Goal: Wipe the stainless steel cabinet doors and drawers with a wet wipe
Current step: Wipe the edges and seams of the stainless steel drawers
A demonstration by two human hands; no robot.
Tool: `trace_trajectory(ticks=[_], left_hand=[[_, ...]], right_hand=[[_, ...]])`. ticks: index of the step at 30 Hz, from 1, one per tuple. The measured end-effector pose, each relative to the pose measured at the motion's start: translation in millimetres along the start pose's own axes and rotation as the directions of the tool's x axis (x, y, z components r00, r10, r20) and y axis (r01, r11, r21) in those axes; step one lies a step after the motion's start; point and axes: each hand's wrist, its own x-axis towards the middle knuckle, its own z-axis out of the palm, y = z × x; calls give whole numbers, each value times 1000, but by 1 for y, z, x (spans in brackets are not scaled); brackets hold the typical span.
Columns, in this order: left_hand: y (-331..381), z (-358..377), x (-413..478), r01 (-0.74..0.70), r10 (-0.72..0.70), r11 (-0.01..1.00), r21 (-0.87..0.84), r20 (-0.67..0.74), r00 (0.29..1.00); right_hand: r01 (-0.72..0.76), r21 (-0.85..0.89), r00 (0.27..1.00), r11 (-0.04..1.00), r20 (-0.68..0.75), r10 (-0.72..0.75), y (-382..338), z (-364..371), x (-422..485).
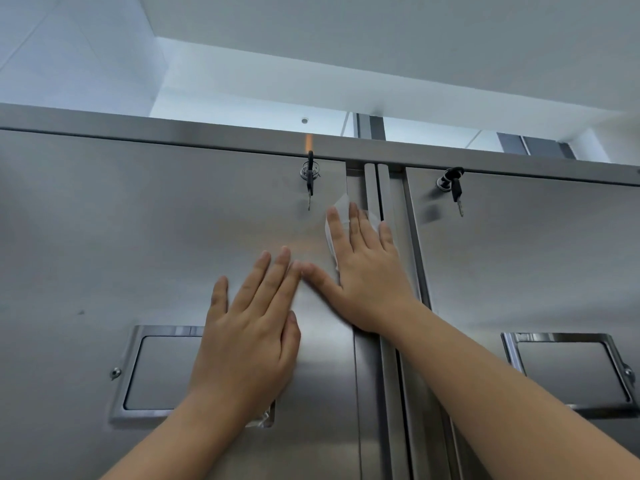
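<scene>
Two stainless steel cabinet doors fill the view, the left door [138, 237] and the right door [536, 254]. My right hand [363, 271] lies flat with straight fingers near the left door's upper right corner, pressing a white wet wipe [341, 206] against the steel. The wipe shows above and beside the fingers. My left hand [252, 327] rests flat on the same door, lower and to the left, fingers straight, covering part of a recessed handle [156, 368]. The thumb of my right hand touches my left fingertips.
A key hangs in the left door's lock [309, 174], just above and left of the wipe. Another key with a ring hangs in the right door's lock [453, 185]. The right door has its own recessed handle [568, 372]. The cabinet's top rail [207, 133] runs under the ceiling.
</scene>
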Motion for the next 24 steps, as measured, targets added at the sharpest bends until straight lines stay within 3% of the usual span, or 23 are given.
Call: trace_trajectory(ticks=[9, 16, 24], left_hand=[[1, 0, -1, 1, -1, 1000, 7, -4, 1000], [0, 2, -1, -1, 1, 1000, -5, -28, 1000], [-1, 4, -1, -4, 5, 1000, 9, -47, 999]], right_hand=[[-88, -43, 996, 995, 17, 88, 11, -10, 55], [-31, -12, 999, 999, -23, 31, 1, 1, 10], [-70, -50, 997, 996, -21, 69, 14, -7, 58]])
